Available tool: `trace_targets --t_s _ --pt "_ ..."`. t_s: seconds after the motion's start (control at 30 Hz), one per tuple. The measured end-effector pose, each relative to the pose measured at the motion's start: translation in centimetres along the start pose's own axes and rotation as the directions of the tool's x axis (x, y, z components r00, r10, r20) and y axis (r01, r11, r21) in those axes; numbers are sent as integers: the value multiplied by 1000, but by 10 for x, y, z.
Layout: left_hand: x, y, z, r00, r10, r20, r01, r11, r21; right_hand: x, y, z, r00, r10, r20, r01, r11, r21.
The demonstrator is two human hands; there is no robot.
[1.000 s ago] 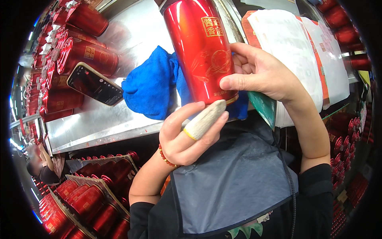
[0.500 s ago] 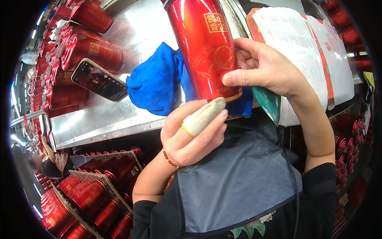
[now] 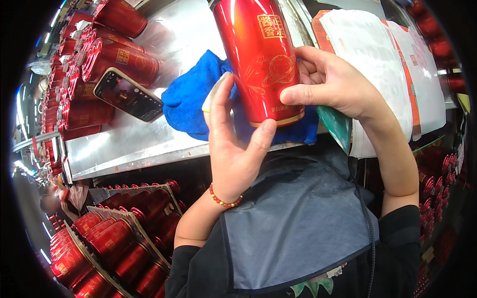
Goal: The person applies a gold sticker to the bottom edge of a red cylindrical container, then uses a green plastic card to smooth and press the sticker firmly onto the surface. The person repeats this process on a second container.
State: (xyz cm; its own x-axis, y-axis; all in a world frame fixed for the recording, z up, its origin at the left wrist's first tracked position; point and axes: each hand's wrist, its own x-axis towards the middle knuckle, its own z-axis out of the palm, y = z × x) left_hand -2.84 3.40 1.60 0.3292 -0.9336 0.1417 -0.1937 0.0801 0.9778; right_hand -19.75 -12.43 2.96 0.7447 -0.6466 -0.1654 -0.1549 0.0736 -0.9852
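Note:
A glossy red bottle (image 3: pixel 261 54) with gold printing and a gold band at its base is held tilted over the bench, its top cut off by the upper edge. My right hand (image 3: pixel 330 84) grips it from the right, thumb across the front and the other fingers partly behind. My left hand (image 3: pixel 231 134) cradles the lower left: the thumb touches the base and the long fingers lie along the side. A pale cloth finger sleeve (image 3: pixel 214 92) with a yellow rim covers one left finger. Behind the bottle lies a crumpled blue cloth (image 3: pixel 191 99).
A phone (image 3: pixel 128 97) leans against several similar red bottles (image 3: pixel 124 62) at the left of the metal bench (image 3: pixel 114 154). White sheets (image 3: pixel 362 64) lie right, beside a green piece (image 3: pixel 335 126). Below left stand crates (image 3: pixel 134 223) full of red bottles. A person (image 3: pixel 64 198) is far left.
My left hand has turned and opened from the bottle's base, its fingers now up along the left side and thumb at the base. My right hand keeps its grip.

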Motion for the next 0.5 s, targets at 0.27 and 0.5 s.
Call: trace_targets --t_s 0.27,0.5 --pt "1 0 5 997 -76 25 79 987 -139 -2 -3 0 999 36 11 -36 999 28" --pt "-11 -11 -13 991 135 -18 -134 989 56 -2 -1 -1 999 50 17 -51 998 44"
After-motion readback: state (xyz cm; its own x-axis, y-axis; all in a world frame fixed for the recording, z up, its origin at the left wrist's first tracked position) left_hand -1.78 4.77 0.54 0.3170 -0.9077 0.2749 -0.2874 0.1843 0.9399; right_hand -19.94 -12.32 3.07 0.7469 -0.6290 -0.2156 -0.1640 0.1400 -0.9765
